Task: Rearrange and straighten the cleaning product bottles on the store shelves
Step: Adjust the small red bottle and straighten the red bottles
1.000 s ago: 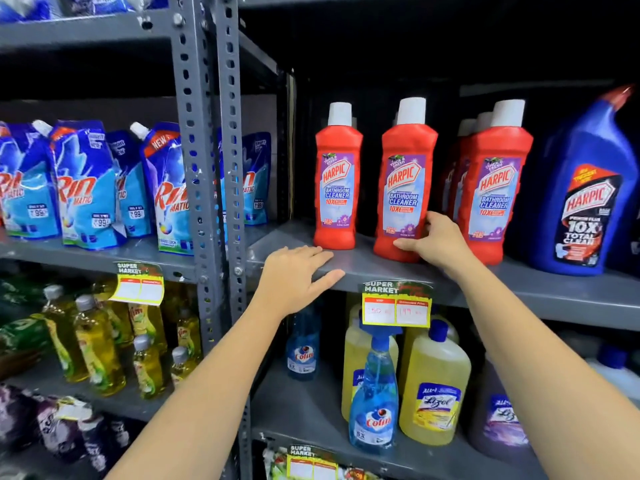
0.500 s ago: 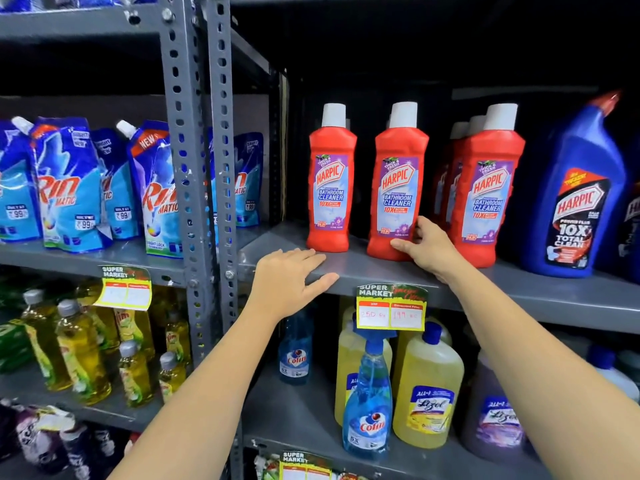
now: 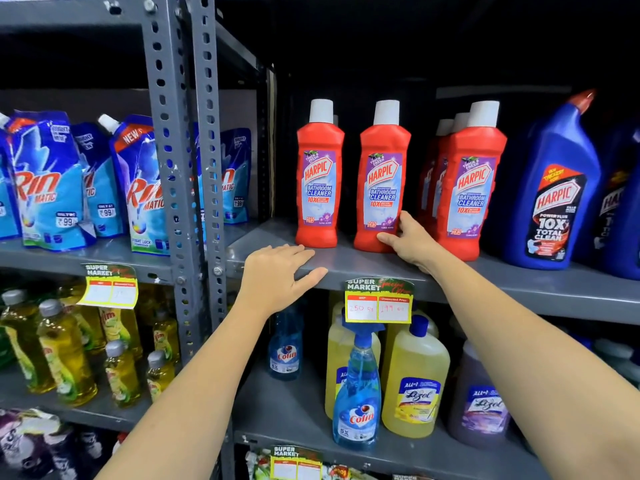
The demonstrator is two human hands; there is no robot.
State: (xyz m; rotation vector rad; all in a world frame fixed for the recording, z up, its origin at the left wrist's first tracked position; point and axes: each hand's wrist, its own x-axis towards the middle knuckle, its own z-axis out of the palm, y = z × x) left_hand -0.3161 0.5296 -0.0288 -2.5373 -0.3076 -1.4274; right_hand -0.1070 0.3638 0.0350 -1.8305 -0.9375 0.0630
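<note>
Head view shows your right hand (image 3: 410,245) at the base of the middle red bottle (image 3: 381,181) on the grey shelf (image 3: 519,282), with a second red bottle (image 3: 318,178) just to its left and a row of red bottles (image 3: 467,188) close on its right. These are tall, narrow, rigid plastic bottles; judged by their look, they are full and fairly heavy, with smooth glossy sides and a slick label, so they will likely slide readily on the painted metal and tip if pushed high up. Take hold low on the body, near the base where your hand is now, or around the waist below the white cap (image 3: 386,112); steering from the cap would make it rock.

Your right fingers (image 3: 403,220) are partly spread and curled against the bottle's lower right side, thumb under its front edge, pressing it, not wrapped fully round it. Your left hand (image 3: 277,275) lies flat and relaxed on the shelf's near edge, fingers stretched out, holding nothing, just short of the left bottle's base. To the far right stands a blue bottle (image 3: 554,192), untouched.
</note>
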